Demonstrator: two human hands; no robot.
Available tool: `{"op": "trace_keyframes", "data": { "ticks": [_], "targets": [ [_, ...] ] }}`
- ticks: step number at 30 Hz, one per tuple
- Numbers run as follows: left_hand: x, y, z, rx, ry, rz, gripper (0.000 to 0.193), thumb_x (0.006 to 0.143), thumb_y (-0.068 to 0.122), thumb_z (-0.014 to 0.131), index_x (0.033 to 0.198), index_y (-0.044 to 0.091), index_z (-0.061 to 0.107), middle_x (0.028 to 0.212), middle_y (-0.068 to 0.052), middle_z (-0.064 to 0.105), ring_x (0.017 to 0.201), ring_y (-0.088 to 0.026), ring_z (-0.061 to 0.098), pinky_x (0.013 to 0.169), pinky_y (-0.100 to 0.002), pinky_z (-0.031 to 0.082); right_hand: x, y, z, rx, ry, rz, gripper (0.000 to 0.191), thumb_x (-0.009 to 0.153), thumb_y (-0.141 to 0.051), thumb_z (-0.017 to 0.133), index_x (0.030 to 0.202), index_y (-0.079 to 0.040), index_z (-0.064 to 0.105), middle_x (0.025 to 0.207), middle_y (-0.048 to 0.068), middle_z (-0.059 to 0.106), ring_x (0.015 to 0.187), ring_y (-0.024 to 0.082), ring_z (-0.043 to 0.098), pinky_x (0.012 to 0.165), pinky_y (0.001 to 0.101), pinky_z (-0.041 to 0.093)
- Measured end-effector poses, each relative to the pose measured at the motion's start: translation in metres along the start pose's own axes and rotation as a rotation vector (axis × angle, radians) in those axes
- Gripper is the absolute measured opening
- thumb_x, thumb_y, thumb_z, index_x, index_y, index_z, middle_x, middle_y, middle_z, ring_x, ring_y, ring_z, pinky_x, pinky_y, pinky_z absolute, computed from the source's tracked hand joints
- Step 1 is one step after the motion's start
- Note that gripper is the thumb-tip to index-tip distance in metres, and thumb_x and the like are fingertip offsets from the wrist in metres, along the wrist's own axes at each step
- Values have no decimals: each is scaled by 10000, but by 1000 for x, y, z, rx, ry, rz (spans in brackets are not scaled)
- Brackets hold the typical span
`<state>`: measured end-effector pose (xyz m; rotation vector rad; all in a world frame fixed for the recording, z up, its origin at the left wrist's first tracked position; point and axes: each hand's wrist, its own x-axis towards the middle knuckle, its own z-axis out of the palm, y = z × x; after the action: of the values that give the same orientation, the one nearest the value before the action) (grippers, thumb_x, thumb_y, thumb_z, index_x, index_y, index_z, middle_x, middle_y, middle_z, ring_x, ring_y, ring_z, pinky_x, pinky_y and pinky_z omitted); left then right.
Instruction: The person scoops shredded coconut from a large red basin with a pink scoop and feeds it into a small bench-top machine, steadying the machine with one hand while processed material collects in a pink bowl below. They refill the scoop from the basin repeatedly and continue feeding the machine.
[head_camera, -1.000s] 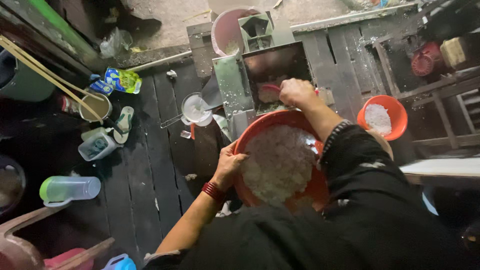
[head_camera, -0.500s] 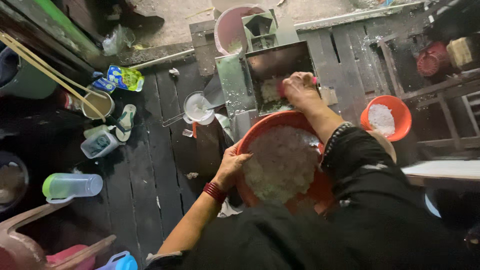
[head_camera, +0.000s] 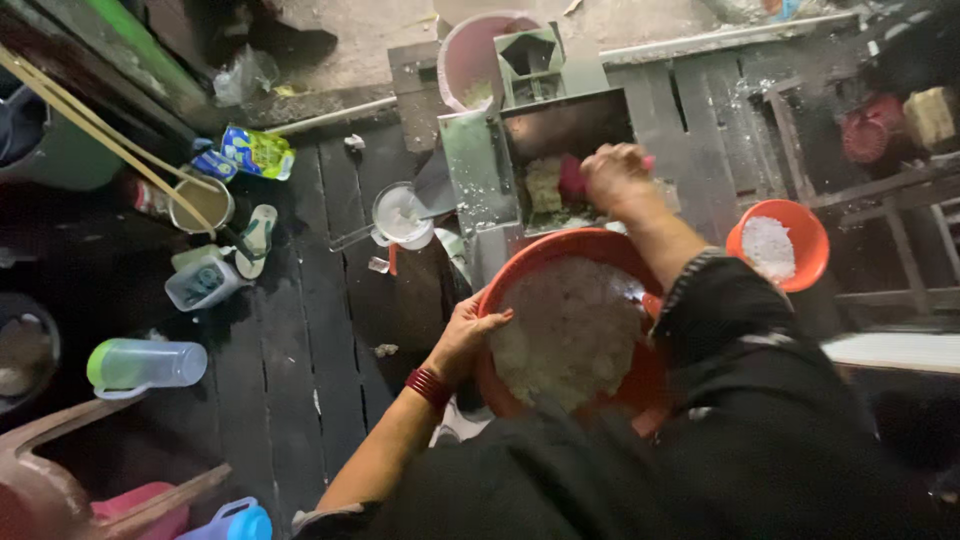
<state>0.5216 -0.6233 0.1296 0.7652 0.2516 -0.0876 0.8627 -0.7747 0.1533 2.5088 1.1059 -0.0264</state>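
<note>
- The left hand (head_camera: 468, 335) grips the near-left rim of a large orange basin (head_camera: 620, 385), fingers curled over the edge, red bangles on the wrist.
- The basin is held close against the person's body and is filled with a pale, crumbly white mass (head_camera: 565, 330).
- The right hand (head_camera: 618, 178) reaches past the far rim of the basin into the open metal hopper (head_camera: 565, 135) of a grey machine; the fingers are closed around a small pink scoop (head_camera: 573, 180), of which only part shows.
- Inside the hopper, just left of that hand, lies a clump of the same pale stuff (head_camera: 543, 183).
- A pink bucket (head_camera: 470, 55) stands behind the machine, touching or just beside its upright chute.
- To the right, well apart from the basin, a smaller orange bowl (head_camera: 800, 225) holds a white heap.
- Left of the machine on the dark plank floor (head_camera: 300, 350) sits a small white cup (head_camera: 402, 215) with a handle.
- Farther left lie a sandal (head_camera: 258, 235), a clear box-shaped container (head_camera: 203, 280), a round tin (head_camera: 200, 203) with long sticks leaning on it, and a crumpled green-and-blue packet (head_camera: 250, 152).
- A clear jug with a green lid (head_camera: 145, 363) lies on its side near the left edge.
</note>
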Motion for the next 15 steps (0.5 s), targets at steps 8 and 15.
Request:
{"op": "trace_keyframes", "data": {
  "ticks": [8,15],
  "targets": [
    [-6,-4,0,108,3,48,543,931,37,685,1458,-13,567,1260,-13,666,1094,-82,602,963,-256,491,-25,-2,-87,274,-485,31,281,884,-297,638,1084,-165,785,1101,153,760,1036,334,739,867,453,590],
    [3,-27,-8,107,106,89,515,924,-4,629,1438,-11,592,1265,-9,675,1092,-77,611,973,-240,485,-7,-21,-41,484,-287,302,304,897,-243,585,1089,-114,783,1147,227,743,1083,393,715,913,496,558]
  ]
}}
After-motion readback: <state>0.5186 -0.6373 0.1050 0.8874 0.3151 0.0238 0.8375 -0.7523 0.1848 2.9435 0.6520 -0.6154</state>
